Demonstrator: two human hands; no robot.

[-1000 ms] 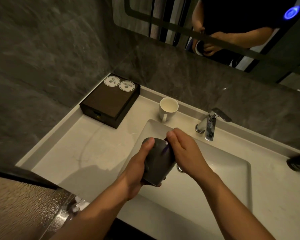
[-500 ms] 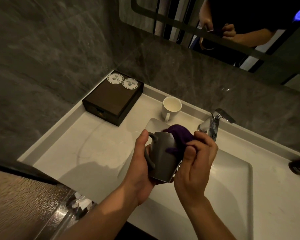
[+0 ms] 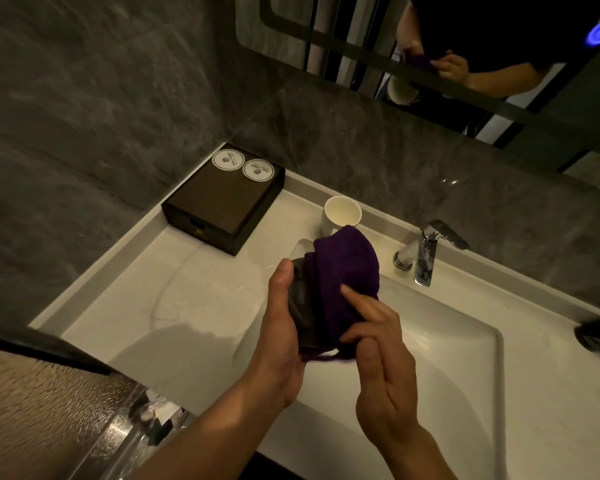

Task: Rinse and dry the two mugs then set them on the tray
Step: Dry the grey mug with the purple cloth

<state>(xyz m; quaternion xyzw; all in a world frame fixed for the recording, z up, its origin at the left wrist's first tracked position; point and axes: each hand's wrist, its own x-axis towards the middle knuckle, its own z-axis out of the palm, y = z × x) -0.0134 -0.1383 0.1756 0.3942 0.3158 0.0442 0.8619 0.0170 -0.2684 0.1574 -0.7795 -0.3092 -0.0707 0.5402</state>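
Curling round the dark mug over the sink's left edge, the left hand grips it; the right hand pinches a purple cloth onto it. The white mug stands at the tabletop's back edge.

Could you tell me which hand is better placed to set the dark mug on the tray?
Left, probably: the left hand grips the dark mug, and the tray lies on its side; the right hand holds the purple cloth.
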